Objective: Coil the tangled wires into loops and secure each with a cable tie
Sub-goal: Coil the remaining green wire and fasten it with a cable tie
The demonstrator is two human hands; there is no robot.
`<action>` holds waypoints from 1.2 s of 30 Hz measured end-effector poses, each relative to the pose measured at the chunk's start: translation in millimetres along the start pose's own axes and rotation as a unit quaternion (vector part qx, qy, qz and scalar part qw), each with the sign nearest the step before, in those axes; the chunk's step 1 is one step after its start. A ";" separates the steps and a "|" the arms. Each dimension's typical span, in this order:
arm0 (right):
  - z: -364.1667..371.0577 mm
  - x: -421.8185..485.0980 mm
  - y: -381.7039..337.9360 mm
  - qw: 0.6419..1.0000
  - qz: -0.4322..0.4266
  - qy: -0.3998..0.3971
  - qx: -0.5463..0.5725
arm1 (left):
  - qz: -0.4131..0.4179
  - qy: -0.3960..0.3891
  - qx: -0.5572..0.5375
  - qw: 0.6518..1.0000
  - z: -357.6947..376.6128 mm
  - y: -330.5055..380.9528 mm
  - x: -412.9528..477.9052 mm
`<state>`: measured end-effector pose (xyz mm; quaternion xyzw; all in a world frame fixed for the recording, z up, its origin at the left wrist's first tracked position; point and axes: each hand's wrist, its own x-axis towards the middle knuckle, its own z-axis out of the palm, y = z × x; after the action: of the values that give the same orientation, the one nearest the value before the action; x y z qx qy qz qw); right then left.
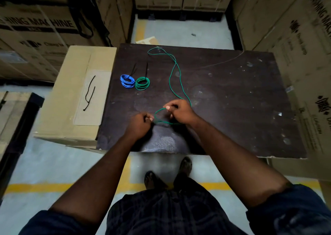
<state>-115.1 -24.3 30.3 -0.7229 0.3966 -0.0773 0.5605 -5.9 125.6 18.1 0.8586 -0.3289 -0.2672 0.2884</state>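
A long loose green wire (172, 73) snakes from the far edge of the dark table (232, 100) down to my hands. My left hand (139, 125) pinches one end of a small loop of it. My right hand (180, 112) grips the same wire a little further along, so one open loop curves between the two hands. Further back on the left lie a coiled blue wire (127, 80) and a coiled green wire (142, 83), side by side, each bound by a black cable tie with its tail sticking up.
A cardboard box (71, 120) stands against the table's left side, with two black cable ties (90, 93) lying on its top. Tall stacked cartons close in on the left, right and back. A thin pale wire (223, 61) lies across the table's far right.
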 end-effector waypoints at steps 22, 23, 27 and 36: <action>-87.0 13.5 -24.7 0.990 0.009 0.002 0.139 | 0.061 -0.077 -0.212 0.972 -15.7 94.9 38.7; -89.7 13.9 -24.5 0.992 0.003 -0.003 0.130 | 0.064 -0.061 -0.191 0.978 -13.4 98.8 41.3; -100.6 16.3 -31.0 0.995 -0.065 -0.072 -0.001 | 0.107 -0.003 0.023 0.994 -10.6 111.2 49.7; -111.5 26.6 -37.2 0.985 -0.039 -0.170 -0.004 | 0.144 0.078 0.290 0.943 -10.5 133.1 51.1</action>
<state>-141.2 -123.3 94.0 -0.7428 0.2677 0.0263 0.6131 -21.0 10.1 100.9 0.8670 -0.4883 -0.0479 0.0872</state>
